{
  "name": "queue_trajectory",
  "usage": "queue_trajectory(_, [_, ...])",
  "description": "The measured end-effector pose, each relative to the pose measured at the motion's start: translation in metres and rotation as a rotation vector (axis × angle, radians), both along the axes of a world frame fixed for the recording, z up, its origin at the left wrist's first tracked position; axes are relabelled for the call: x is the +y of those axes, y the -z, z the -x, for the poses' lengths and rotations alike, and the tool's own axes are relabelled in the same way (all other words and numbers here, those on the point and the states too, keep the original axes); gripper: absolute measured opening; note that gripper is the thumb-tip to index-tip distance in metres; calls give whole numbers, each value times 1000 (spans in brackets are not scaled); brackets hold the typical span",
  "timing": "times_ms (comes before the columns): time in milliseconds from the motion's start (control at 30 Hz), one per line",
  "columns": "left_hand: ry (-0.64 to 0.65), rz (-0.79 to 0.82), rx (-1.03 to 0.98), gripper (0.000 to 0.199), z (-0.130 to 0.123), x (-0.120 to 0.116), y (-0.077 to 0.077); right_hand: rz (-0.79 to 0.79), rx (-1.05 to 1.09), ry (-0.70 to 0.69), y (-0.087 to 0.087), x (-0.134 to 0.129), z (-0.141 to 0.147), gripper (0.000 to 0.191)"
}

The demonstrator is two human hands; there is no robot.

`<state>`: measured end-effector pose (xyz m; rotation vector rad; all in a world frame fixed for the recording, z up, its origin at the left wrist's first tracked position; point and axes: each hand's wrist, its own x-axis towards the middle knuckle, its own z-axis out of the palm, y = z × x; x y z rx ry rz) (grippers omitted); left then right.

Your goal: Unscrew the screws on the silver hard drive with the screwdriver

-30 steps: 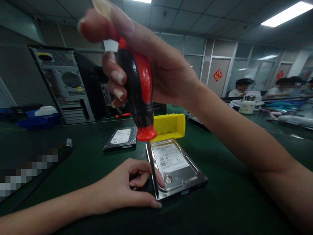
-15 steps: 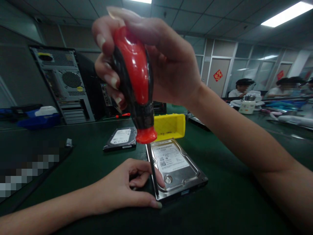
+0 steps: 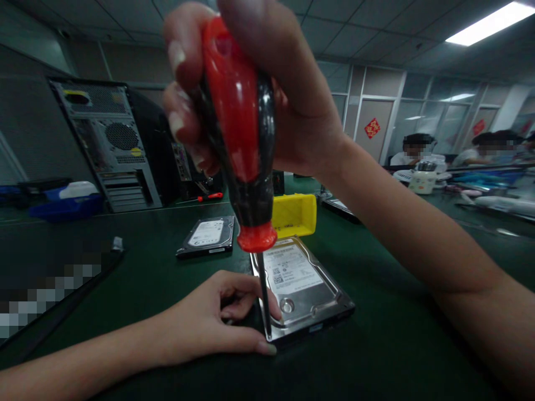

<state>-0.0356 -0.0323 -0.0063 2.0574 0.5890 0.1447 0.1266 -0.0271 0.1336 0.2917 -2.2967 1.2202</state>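
A silver hard drive (image 3: 301, 278) with a white label lies on the green table. My left hand (image 3: 225, 317) grips its near left corner, the index finger on the top face and the thumb at the near edge. Above it, my right hand (image 3: 288, 83) is wrapped round the handle of a red and black screwdriver (image 3: 238, 128). The shaft points down, slightly tilted, and its tip rests at the drive's near left corner, between my left thumb and index finger. The screw under the tip is too small to make out.
Behind the drive are a yellow bin (image 3: 295, 214) and another hard drive (image 3: 208, 236). A computer case (image 3: 112, 139), a small red screwdriver (image 3: 210, 196) and a blue tray (image 3: 67, 207) stand farther back. A black cable (image 3: 79, 298) lies left. People sit at far right.
My right hand and the screwdriver handle have shifted slightly right, and the handle has turned. The tip stays at the same corner. My left hand and the drive have not moved.
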Motion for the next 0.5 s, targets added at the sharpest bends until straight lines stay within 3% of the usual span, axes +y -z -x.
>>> queue_trajectory(100, [4, 4, -10, 29, 0, 0, 1, -49, -70, -4, 0, 1, 0, 35])
queue_trajectory(167, [2, -2, -17, 30, 0, 0, 0, -26, -93, 132, 0, -5, 2, 37])
queue_trajectory(233, [4, -12, -19, 29, -1, -1, 0, 38, 48, 271, 2, -14, 4, 53])
queue_trajectory(333, [4, -20, -17, 27, -1, -2, -1, 89, 57, 276, 4, -25, 8, 57])
queue_trajectory(433, [4, -24, -7, 28, -1, -2, 0, 26, 75, 285, 3, -27, 8, 58])
queue_trajectory(500, [3, -29, 3, 29, 0, -1, 0, 7, -41, 295, 1, -24, 8, 59])
